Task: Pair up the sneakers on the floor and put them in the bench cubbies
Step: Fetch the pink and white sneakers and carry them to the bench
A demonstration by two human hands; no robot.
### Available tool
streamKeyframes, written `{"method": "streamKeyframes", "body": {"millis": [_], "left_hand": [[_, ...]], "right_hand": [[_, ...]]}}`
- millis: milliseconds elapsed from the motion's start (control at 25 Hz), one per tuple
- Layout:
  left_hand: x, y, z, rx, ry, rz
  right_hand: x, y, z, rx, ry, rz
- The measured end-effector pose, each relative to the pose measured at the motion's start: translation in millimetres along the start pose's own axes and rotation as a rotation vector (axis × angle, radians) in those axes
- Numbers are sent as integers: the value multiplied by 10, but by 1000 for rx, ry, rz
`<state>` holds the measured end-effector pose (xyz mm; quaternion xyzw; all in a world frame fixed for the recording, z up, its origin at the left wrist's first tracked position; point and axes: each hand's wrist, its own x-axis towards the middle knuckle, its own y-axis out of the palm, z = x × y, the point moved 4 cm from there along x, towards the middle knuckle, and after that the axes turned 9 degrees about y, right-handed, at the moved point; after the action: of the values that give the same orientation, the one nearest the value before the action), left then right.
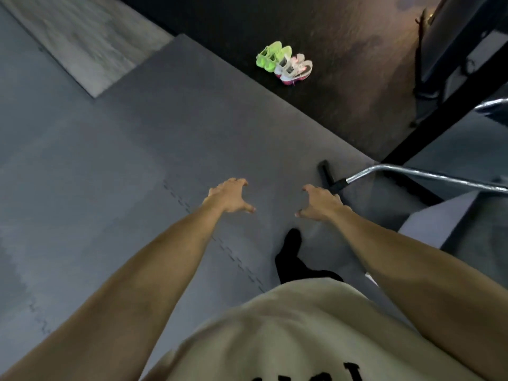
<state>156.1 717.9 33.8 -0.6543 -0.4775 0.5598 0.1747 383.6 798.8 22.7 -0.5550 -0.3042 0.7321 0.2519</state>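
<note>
Two pairs of sneakers sit side by side on the dark floor ahead: a neon green pair (273, 56) on the left and a white and pink pair (294, 69) on the right, touching each other. My left hand (230, 194) and my right hand (321, 201) reach forward over the grey foam mat, both empty, with fingers spread and loosely bent. The sneakers lie well beyond both hands. No bench cubbies are in view.
A grey interlocking foam mat (137, 166) covers the floor under me, with a dark carpet (343, 78) beyond it. A chrome bar with a black grip (412, 173) and a black metal frame (439, 116) stand at right. My black-socked foot (291, 248) is below my hands.
</note>
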Motion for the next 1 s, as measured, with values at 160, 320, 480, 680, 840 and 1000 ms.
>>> {"method": "streamKeyframes", "body": {"millis": [160,320,480,680,840,1000], "left_hand": [[865,-761,-64,-16,-14,35],[1653,-1481,-1,-28,0,-1],[2612,-2202,258,-32,17,17],[3864,-3202,582,9,101,16],[4799,-4046,689,76,172,32],[5629,-4720,645,170,236,13]], "right_hand": [[845,-901,276,1,-17,2],[1590,-1646,567,-14,-37,21],[2503,-2227,920,41,-32,72],[3617,-2858,1413,168,71,81],[4298,-3532,1666,244,147,30],[4984,-4122,1853,266,181,-28]]}}
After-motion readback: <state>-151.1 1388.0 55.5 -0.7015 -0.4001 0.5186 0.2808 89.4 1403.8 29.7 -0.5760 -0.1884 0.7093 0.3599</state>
